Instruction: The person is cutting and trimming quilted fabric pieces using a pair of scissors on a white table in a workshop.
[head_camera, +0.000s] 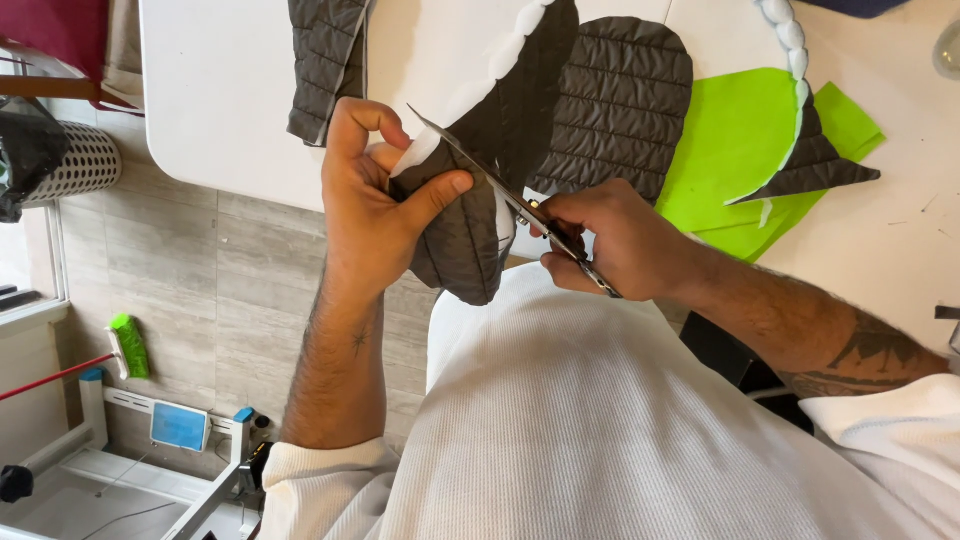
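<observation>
Cutting's partway, I'd say: the scissors (520, 205) are bitten into the dark quilted piece (465, 235) at centre frame, blades pointing toward upper left, and most of its edge with the white padding still looks untrimmed. My right hand (610, 245) is clenched through the scissor handles, wrist bent in from the right side. My left hand (375, 195) pinches that piece, thumb on top, fingers curled behind, forearm coming straight up from the bottom. Further up on the white counter (220, 90), another quilted oval (620, 105) and green sheets (735, 150) sit waiting.
</observation>
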